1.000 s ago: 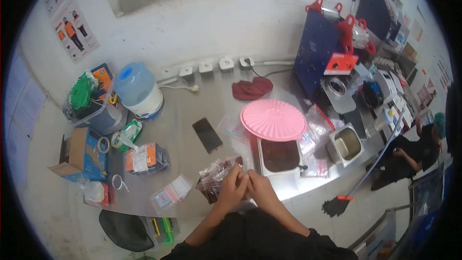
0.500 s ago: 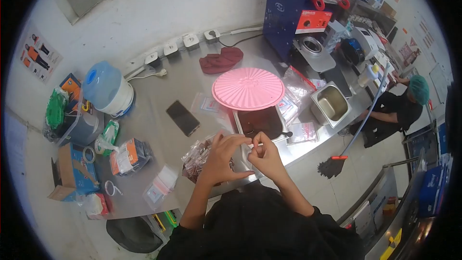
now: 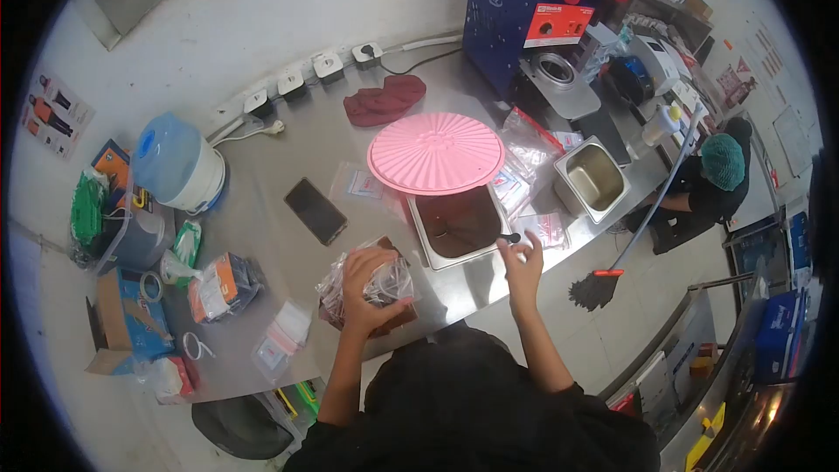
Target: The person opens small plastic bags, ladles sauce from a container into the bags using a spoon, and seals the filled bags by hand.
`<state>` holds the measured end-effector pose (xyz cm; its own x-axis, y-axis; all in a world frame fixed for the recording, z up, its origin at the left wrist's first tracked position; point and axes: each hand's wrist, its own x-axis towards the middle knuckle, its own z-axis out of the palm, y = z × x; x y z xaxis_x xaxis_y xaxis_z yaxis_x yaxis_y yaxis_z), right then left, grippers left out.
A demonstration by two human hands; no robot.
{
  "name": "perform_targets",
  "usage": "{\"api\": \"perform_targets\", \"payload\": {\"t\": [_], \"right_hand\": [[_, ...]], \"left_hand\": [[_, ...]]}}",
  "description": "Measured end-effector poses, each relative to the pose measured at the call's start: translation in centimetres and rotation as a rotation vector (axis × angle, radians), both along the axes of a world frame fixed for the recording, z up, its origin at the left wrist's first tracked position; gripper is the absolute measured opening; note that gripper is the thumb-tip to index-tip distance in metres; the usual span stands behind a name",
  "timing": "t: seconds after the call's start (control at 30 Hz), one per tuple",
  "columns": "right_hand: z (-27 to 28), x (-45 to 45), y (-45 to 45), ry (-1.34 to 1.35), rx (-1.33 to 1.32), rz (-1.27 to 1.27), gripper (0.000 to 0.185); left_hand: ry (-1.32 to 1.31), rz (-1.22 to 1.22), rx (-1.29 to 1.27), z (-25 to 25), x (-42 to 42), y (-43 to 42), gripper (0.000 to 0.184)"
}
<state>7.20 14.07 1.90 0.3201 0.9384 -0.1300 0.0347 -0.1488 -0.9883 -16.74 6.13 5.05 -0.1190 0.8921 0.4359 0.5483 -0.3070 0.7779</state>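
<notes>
My left hand (image 3: 365, 288) lies over a brown box (image 3: 398, 329) filled with small clear plastic packets (image 3: 398, 284). Its fingers and thumb are spread across the packets, and no single packet shows in its grip. At the front edge of a steel pan (image 3: 430, 249), my right hand (image 3: 523, 273) is raised with curved fingers and a gap between thumb and forefinger. Close to those fingertips is the black handle end (image 3: 510, 238) of a utensil resting at the pan's corner; contact is unclear. The pan holds something dark brown (image 3: 463, 220), and a pink ribbed lid (image 3: 437, 153) covers its back part.
A black phone (image 3: 316, 211) lies on the steel table (image 3: 262, 175). Zip bags (image 3: 542, 229) and a second steel pan (image 3: 592, 177) are to the right. Behind stands a blue machine (image 3: 498, 26). A co-worker (image 3: 712, 188) crouches at right beyond a mop (image 3: 597, 288).
My hands were close together in front of the pan, right fingers pinched. Now they are apart: the left has gone down onto the packets, the right has moved right toward the black handle.
</notes>
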Motion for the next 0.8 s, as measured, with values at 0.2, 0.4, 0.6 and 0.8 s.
{"api": "perform_targets", "payload": {"t": [0.2, 0.4, 0.6, 0.8], "right_hand": [[-0.1, -2.3, 4.7, -0.336, 0.198, -0.007, 0.04], [-2.4, 0.0, 5.4, -0.495, 0.148, 0.021, 0.035], [-1.7, -3.1, 6.1, -0.223, 0.316, 0.332, 0.019], [1.8, -3.1, 6.9, -0.32, 0.335, 0.843, 0.015]], "left_hand": [[-0.221, 0.087, 0.062, -1.1, -0.4, -0.8, 0.058], [-0.28, 0.169, 0.101, -3.2, -0.3, -2.1, 0.066], [-0.186, 0.218, 0.029, -3.7, -0.1, -2.7, 0.079], [-0.388, 0.291, 0.077, -4.1, 0.3, -2.7, 0.079]]}}
